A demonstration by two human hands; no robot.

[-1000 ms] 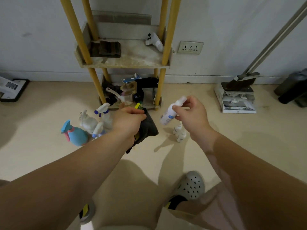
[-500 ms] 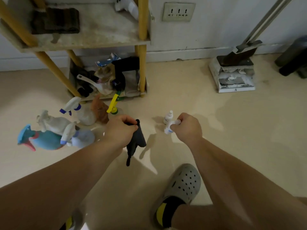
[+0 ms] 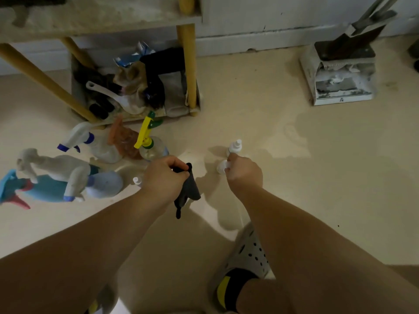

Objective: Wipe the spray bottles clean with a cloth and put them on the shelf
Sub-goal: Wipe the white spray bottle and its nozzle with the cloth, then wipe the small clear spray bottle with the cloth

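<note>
Beige floor (image 3: 294, 177) before the shelf (image 3: 90, 21) holds spray bottles (image 3: 99, 146) by its front left leg, while nearer its right leg the left hand (image 3: 163, 175) clutches a dark cloth (image 3: 188, 189) and the right hand (image 3: 244, 175) grips a small white bottle (image 3: 223, 166).

We could read no text anywhere. A small dark mark sat on the front lip of the dusty white plastic dustpan (image 3: 353, 99) on the floor near the wall's skirting, but it was too small for us to tell a letter from a logo. The crumpled blue-and-white printed carton (image 3: 133, 57) at the back edge of the wooden shelf's bottom board (image 3: 136, 120) carried some printing, but it was blurred and we could not make out a word.
</note>
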